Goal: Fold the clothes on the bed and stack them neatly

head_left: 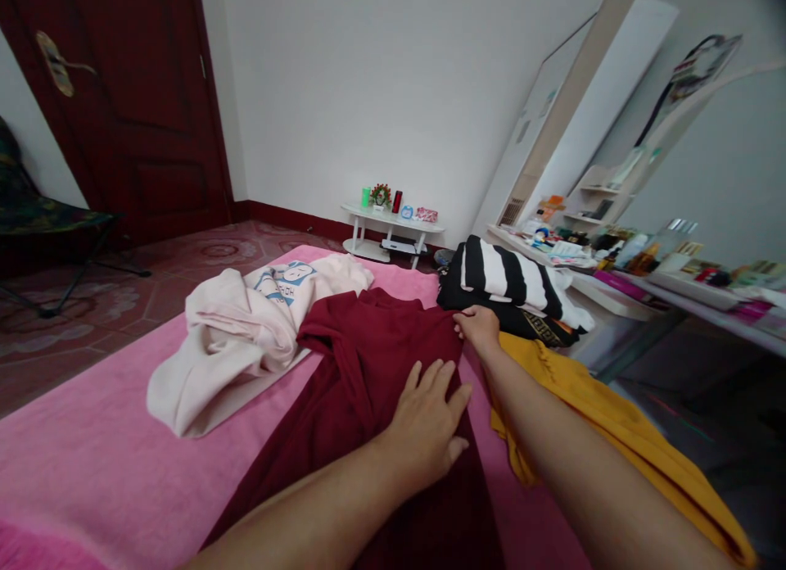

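Note:
A dark red long garment (393,341), perhaps a dress, lies spread on a pink bed cover (79,463), its neck end pointing away from me. My left hand (430,418) rests flat on its right half with the fingers spread. At the garment's upper right, my right hand (477,328) pinches the edge of the red cloth between thumb and fingers. To the left lies a crumpled pale pink sweatshirt (246,332) with a blue print. A mustard yellow garment (589,406) lies to the right, partly behind my right forearm.
Folded black and white striped clothes (509,275) are stacked beyond my right hand. A dressing table (620,296) crowded with bottles stands along the right. A low white table (393,218) is by the wall, a folding chair (55,218) at the left near a dark red door (123,103).

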The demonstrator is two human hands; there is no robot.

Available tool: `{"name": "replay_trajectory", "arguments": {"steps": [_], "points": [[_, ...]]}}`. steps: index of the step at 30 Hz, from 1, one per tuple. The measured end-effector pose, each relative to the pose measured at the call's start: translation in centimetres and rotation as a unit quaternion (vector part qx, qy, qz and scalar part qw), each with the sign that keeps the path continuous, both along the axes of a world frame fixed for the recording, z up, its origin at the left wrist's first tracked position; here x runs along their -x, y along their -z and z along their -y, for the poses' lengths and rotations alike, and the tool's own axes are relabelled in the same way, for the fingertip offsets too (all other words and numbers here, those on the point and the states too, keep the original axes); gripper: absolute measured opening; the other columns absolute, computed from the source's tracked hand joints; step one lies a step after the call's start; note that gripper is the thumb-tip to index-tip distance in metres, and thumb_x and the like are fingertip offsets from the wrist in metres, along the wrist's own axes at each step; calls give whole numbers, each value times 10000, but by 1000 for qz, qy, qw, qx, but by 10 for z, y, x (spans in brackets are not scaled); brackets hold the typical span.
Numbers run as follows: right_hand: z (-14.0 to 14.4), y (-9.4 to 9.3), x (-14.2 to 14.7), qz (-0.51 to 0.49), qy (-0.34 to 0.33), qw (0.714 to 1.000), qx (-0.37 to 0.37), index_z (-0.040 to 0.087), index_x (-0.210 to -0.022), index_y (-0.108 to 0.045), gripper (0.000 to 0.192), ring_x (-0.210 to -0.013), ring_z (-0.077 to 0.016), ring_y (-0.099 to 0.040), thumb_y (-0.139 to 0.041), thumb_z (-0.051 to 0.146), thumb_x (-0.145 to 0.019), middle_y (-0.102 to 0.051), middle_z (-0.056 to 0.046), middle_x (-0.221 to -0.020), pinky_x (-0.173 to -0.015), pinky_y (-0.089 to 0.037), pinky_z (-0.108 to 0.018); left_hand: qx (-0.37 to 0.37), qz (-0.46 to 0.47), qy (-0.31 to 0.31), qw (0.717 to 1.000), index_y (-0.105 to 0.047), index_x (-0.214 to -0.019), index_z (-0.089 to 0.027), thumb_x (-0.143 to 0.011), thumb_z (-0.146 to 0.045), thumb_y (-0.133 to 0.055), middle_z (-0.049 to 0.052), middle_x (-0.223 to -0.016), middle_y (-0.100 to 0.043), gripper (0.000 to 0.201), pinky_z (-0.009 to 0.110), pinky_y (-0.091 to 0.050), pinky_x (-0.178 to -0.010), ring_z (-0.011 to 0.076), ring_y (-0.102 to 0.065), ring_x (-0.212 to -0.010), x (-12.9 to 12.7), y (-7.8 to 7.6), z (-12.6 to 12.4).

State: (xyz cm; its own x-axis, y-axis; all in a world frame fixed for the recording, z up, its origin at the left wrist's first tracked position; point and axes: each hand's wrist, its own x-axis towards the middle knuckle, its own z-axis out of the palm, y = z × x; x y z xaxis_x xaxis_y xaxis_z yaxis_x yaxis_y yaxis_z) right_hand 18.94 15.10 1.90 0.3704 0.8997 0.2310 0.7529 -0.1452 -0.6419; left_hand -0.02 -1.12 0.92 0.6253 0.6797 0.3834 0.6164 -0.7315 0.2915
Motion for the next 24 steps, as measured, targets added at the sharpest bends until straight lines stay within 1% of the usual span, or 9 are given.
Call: {"name": "replay_trajectory", "arguments": {"steps": [4,7,10,12,13,16,19,22,24], "points": [[4,11,14,14,-10,1000,-25,154,-822,-633,117,-521,-114,-621,-548,208,-762,-678,-30,-626,-538,-453,-189,80,-14,-17,997,-277,-1438,-228,-745,-510,-623,157,-1536,-153,824,556,-143,-1117,353,-113,-1406,-1,8,-2],[2,22,24,27,-37,998,-36,157,-969,-632,233,-755,-153,-663,-547,148,-752,-709,-63,-803,-711,-478,-234,127,-11,-37,991,-237,-1460,-196,-741,-591,-583,180,-1538,-116,891,549,-151,-1120,357,-82,-1407,0,9,-4],[-4,24,25,14,-72,997,-19,132,-1138,-573,405,-835,-170,-660,-561,115,-734,-712,-66,-862,-778,-485,-267,152,4,-57,987,-228,-1463,-130,-776,-657,-489,201,-1529,-131,904,514,-166,-1129,344,-101,-1407,1,7,-7],[-2,22,22,-6,-100,995,-1,107,-1182,-545,441,-822,-164,-667,-560,121,-741,-715,-70,-893,-771,-504,-268,159,12,-74,984,-269,-1445,-88,-837,-620,-417,207,-1518,-176,822,481,-172,-1137,329,-144,-1403,0,5,-8],[2,21,21,-15,-111,994,4,104,-1192,-538,446,-858,-159,-666,-556,123,-746,-709,-80,-959,-792,-507,-267,160,16,-84,983,-296,-1433,-71,-868,-576,-392,207,-1509,-210,764,467,-175,-1140,321,-174,-1399,-1,5,-9],[37,22,25,8,-152,988,-27,111,-1214,-537,447,-1106,-167,-580,-516,122,-768,-613,-115,-1218,-974,-433,-305,153,46,-109,981,-374,-1387,-44,-920,-366,-354,195,-1459,-337,568,422,-213,-1138,281,-293,-1363,-2,4,-14],[96,31,38,103,-218,968,-69,102,-1307,-477,508,-1299,-188,-407,-423,120,-802,-469,-139,-1384,-1104,-294,-377,146,117,-118,975,-458,-1322,-63,-867,-137,-344,159,-1381,-447,475,316,-311,-1097,201,-429,-1275,-1,5,-22],[149,40,53,175,-258,950,-14,103,-1393,-386,530,-1381,-204,-262,-353,176,-868,-325,-129,-1481,-1129,-240,-424,141,172,-117,968,-503,-1279,-112,-805,-71,-389,112,-1304,-503,490,246,-379,-1040,157,-493,-1198,3,8,-28],[169,41,58,205,-257,944,32,109,-1417,-353,527,-1397,-220,-212,-322,240,-907,-275,-114,-1502,-1132,-221,-449,130,168,-114,970,-540,-1243,-144,-795,-85,-431,97,-1290,-503,464,260,-389,-1037,169,-493,-1194,4,10,-31]]}}
